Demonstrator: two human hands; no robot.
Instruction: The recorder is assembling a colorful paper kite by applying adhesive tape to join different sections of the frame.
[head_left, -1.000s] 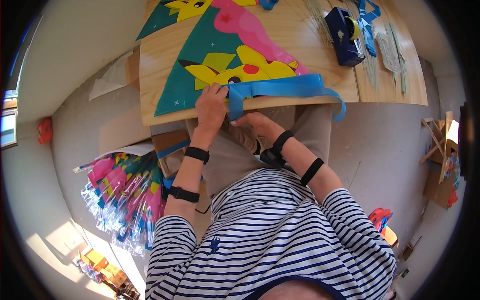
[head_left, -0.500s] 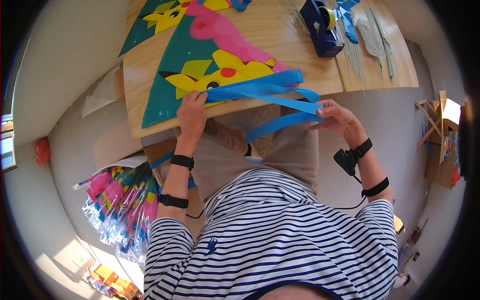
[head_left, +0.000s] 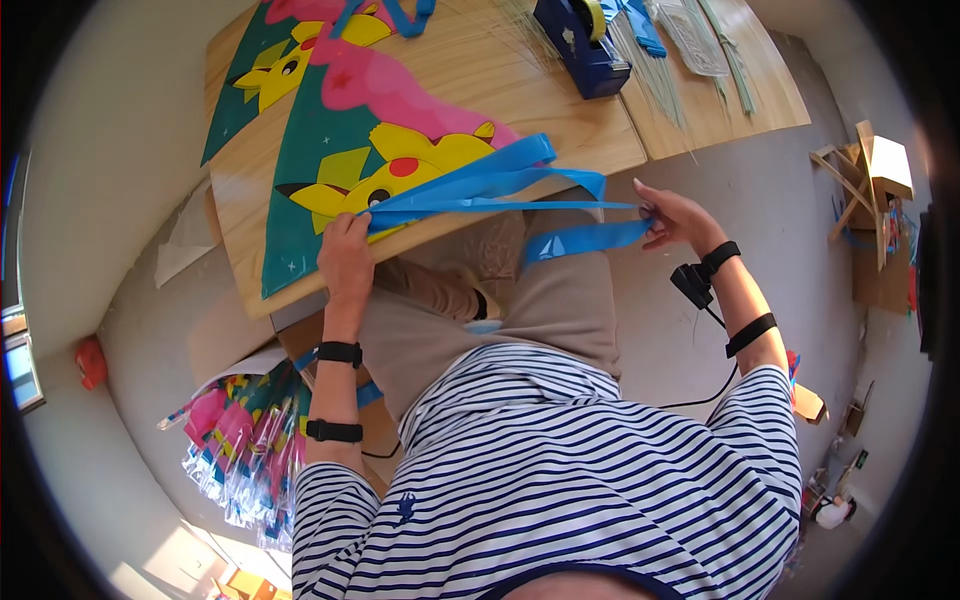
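A long blue ribbon (head_left: 520, 182) runs in several strands between my two hands. My left hand (head_left: 346, 255) pinches its gathered end at the table's front edge, over a triangular printed sheet (head_left: 310, 225) in green, pink and yellow. Out past the edge, above my lap, my right hand (head_left: 680, 218) grips the ribbon between thumb and fingers. One strand is stretched nearly straight between the hands, while a loop of ribbon hangs below it. The sheet lies flat on the wooden table (head_left: 480, 75), and a yellow cartoon animal figure shows on it.
A second printed sheet (head_left: 240, 105) lies at the far left. Farther back stands a dark blue tape dispenser (head_left: 590, 60), with thin sticks (head_left: 660, 85) and a clear plastic tray (head_left: 690, 40) beside it. Packaged printed pieces (head_left: 240, 440) are heaped below left.
My right hand has drawn slightly away from the left, pulling one strand straighter. My left hand keeps its pinch near the sheet. The whole view has shifted a little.
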